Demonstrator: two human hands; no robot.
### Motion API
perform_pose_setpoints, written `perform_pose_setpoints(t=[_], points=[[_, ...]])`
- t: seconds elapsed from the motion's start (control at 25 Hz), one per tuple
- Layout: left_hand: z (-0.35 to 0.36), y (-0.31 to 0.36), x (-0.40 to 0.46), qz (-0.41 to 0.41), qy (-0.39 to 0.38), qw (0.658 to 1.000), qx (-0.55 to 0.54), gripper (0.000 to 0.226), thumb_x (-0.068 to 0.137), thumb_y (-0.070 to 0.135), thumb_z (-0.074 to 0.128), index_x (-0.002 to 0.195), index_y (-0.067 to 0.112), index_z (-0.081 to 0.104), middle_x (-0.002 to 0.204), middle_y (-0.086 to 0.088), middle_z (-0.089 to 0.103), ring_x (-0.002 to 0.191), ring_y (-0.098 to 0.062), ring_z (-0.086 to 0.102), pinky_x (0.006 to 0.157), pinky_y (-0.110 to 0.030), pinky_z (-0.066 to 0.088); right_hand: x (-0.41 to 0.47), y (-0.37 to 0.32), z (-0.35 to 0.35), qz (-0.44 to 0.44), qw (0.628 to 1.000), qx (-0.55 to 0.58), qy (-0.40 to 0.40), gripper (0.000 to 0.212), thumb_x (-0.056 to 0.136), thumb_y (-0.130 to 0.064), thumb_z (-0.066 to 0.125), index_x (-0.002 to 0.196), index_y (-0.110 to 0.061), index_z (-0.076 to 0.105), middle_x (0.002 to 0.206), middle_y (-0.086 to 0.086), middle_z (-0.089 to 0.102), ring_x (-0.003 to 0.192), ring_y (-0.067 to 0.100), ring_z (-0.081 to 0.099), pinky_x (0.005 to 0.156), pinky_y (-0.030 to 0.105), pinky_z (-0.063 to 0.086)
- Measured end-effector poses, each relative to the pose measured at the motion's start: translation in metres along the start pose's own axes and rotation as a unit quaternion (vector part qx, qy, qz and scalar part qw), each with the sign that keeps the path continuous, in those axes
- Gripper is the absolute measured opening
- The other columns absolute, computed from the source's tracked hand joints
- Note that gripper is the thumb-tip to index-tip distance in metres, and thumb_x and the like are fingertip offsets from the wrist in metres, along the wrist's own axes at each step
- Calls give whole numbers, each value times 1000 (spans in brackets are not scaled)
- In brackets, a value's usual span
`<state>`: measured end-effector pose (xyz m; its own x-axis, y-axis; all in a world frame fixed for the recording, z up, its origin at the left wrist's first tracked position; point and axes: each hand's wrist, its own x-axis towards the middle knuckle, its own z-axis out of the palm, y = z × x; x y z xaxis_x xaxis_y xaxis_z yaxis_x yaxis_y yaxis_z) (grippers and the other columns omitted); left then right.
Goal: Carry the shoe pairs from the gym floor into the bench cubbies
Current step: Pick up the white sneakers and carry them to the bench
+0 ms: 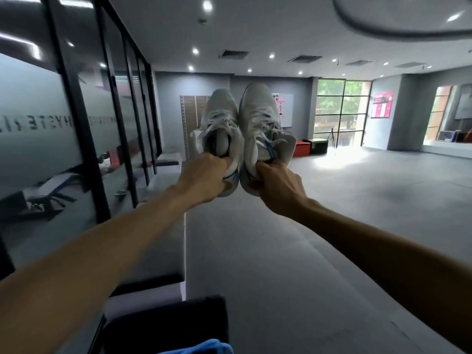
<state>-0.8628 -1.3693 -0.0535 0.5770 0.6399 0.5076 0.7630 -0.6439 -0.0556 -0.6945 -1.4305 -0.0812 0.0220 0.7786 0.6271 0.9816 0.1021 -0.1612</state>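
The person is carrying one pair of shoes at arm's length, so the step in hand looks like the walk to the bench cubbies — best done by keeping both heels pinched firmly and the two shoes side by side, then lowering them toes-first into one cubby. The left hand (pixel 204 177) is curling its fingers into the collar of the left shoe (pixel 219 123), thumb outside the heel; the right hand (pixel 277 185) is pinching the heel collar of the right shoe (pixel 260 121) the same way. Both shoes are hanging in the air, toes pointing away, inner sides touching. They are looking white and mesh-like, with loose white laces and blue trim — light and soft, so a tight squeeze is probably deforming the collars. The bench (pixel 166 159) is running along the glass wall (pixel 51 111) on the left, its cubbies not plainly showing
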Motion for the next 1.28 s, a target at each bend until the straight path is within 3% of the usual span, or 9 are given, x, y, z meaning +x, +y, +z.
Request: perform_pose_setpoints(t=[0.16, 0.36, 0.68, 0.88, 1.28], points=[[45, 30, 82, 33, 0, 999, -3, 31, 84, 34, 68, 105, 14, 58, 98, -13, 61, 89, -32, 60, 69, -36, 51, 34, 81, 20, 25, 1000, 7, 14, 23, 89, -36, 56, 78, -22, 42, 96, 8, 54, 69, 27, 51, 61, 38, 47], [108, 51, 195, 51, 17, 999, 0, 32, 84, 36, 68, 108, 18, 58, 101, -9, 61, 91, -28, 59, 69, -36, 49, 98, 182, 50, 45, 998, -16, 41, 28, 89, -38, 55, 75, -20, 39, 86, 3, 43, 66, 28, 42, 58, 33, 33], [204, 81, 384, 73, 32, 997, -6, 28, 87, 34, 64, 109, 17, 56, 104, -10, 60, 96, -28, 57, 74, -38, 47, 219, 347, 101, 62, 996, -46, 52, 28, 90, -36, 56, 76, -20, 38, 87, 5, 45, 62, 28, 42, 57, 31, 32], [277, 103, 498, 70, 29, 997, -3, 27, 88, 32, 63, 109, 17, 55, 103, -10, 58, 97, -28, 55, 70, -34, 38, 287, 459, 142, 59, 995, -52, 64, 29, 90, -35, 57, 76, -20, 38, 85, 4, 44, 63, 29, 41, 57, 31, 30], [408, 106, 721, 33, 19, 999, 13, 25, 87, 33, 63, 105, 17, 56, 102, -11, 56, 88, -29, 57, 68, -34, 41, 455, 652, 238, 44, 997, -27, 50, 31, 88, -40, 59, 73, -22, 38, 83, 2, 45, 63, 27, 43, 56, 30, 31]])
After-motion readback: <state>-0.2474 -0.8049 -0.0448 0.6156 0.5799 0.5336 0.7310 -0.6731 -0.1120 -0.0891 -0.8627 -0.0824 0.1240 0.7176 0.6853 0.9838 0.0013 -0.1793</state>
